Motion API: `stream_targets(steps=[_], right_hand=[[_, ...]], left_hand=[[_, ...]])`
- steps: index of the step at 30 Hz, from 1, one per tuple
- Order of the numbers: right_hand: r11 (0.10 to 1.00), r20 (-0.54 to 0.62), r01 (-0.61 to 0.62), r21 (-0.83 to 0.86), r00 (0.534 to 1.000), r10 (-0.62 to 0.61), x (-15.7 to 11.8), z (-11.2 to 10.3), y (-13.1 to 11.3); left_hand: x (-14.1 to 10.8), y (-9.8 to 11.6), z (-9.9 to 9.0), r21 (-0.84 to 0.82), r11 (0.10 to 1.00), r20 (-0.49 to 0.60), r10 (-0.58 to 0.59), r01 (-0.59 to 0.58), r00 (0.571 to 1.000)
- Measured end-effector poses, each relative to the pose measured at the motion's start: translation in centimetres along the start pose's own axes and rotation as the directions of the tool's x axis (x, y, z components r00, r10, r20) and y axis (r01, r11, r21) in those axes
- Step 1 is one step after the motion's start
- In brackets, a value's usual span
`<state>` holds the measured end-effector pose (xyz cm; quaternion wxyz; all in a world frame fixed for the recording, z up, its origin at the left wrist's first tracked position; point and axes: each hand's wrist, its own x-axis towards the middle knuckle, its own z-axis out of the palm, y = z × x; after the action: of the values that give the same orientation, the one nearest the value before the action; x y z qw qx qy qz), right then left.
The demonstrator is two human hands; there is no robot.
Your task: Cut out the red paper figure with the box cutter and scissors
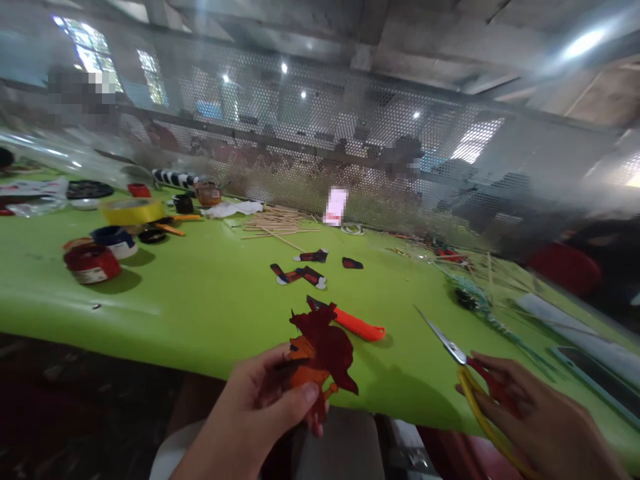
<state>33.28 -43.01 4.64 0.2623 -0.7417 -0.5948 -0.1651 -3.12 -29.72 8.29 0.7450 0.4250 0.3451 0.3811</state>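
Between its thumb and fingers, my left hand (270,400) pinches a dark red and orange cut-out figure (335,347) above the table's front edge. My right hand (525,407) grips scissors (453,350) with one red and one yellow handle; their blades point up and left and look closed. Just behind the cut-out lies a red-orange utility knife (360,325), its front end partly covered by the figure. Farther back rest small dark and red cut pieces (303,275), another similar piece (314,256) and a separate small one (353,263).
The green table (200,307) holds paint jars (91,262) and yellow tape (133,211) at left. Wooden sticks (280,221) lie at the back. At right are a green cord (495,320) and a phone-like object (600,383). A mesh screen (310,147) stands behind.
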Motion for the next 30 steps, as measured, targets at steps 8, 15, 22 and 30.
stream_targets(steps=[8,15,22,30], right_hand=[[0.975,0.088,0.183,-0.13,0.981,-0.172,-2.5,3.1,0.3],[0.893,0.032,0.377,-0.246,0.924,-0.382,-1.8,3.6,-3.4],[0.794,-0.038,0.56,-0.236,0.812,-0.583,-0.8,1.7,-7.6],[0.766,-0.071,0.59,-0.256,0.779,-0.623,-0.2,0.3,-8.9]], left_hand=[[6.6,-1.5,-3.5,0.511,0.838,0.018,0.214,-0.193,0.977],[6.2,-0.5,-3.7,0.776,0.539,-0.018,0.538,-0.328,0.843],[4.0,-1.7,0.1,0.603,0.746,0.223,0.185,-0.284,0.957],[5.5,-3.7,-1.3,0.629,0.715,0.275,0.162,-0.305,0.948]])
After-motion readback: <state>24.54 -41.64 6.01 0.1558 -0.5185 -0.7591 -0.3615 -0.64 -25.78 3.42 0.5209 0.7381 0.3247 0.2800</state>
